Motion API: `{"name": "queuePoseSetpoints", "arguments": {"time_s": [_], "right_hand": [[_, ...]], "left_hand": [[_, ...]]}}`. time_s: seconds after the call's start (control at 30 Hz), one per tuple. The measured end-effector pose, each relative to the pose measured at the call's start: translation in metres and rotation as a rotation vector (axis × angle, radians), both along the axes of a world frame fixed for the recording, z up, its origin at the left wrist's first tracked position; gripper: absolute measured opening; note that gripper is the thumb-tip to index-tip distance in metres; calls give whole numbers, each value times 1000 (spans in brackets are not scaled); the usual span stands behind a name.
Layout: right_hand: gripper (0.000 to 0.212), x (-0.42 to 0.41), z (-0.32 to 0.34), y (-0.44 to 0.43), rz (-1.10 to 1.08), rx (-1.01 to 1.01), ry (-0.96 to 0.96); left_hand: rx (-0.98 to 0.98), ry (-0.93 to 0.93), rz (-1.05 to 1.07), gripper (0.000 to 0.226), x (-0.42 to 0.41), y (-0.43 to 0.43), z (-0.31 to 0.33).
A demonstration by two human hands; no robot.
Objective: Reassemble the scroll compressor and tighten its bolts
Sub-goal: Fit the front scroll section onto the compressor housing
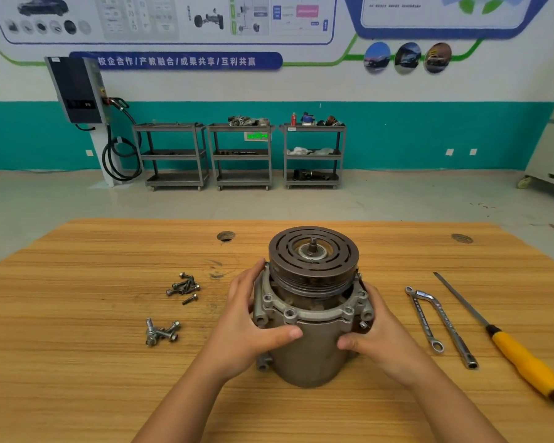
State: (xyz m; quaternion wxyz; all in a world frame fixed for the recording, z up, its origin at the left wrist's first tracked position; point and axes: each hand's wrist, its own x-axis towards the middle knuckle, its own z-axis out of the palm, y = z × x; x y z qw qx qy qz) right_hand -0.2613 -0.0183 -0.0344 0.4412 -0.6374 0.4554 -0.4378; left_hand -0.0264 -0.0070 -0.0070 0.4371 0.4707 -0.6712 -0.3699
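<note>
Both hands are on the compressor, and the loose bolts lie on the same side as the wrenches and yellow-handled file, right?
No. The head view shows the left hand and right hand on the compressor, but the loose bolts lie to its left, the wrenches and yellow-handled file to its right.

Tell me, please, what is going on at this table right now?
A person steadies the scroll compressor, standing upright on the wooden table, with the left hand and right hand curled round its sides by the flange. The flange holes look empty: the dark bolts and the silver bolts lie loose to the left. Two wrenches and a yellow-handled tool lie untouched on the right.
</note>
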Motion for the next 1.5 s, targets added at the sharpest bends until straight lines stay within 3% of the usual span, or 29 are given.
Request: {"name": "queuePoseSetpoints", "arguments": {"time_s": [0.27,0.4,0.57,0.63,0.73,0.8,0.93,1.1,1.4,1.5], "right_hand": [[96,14,-3,-15,17,12,-19],[117,19,0,-16,35,1,-68],[116,22,-1,-11,33,-6,-103],[120,21,-1,-10,38,2,-81],[146,13,8,-11,67,9,-1],[152,11,21,-14,77,-9,33],[149,13,38,-22,145,-16,75],[118,12,35,-28,195,-18,30],[123,-1,38,-41,305,46,30],[135,0,36,-45,301,55,25]], "left_hand": [[17,72,-13,105,11,-18,-2],[33,74,-31,103,13,-23,-2],[32,88,-24,102,11,-20,-4],[32,68,-25,112,12,-19,-5],[82,23,-62,145,14,-19,-1],[119,14,-83,147,16,-19,4],[146,-30,-89,147,16,-21,13],[143,-14,-36,128,15,-22,12],[57,-69,137,136,-2,-11,-3],[60,-50,129,133,-3,-10,-5]]}}
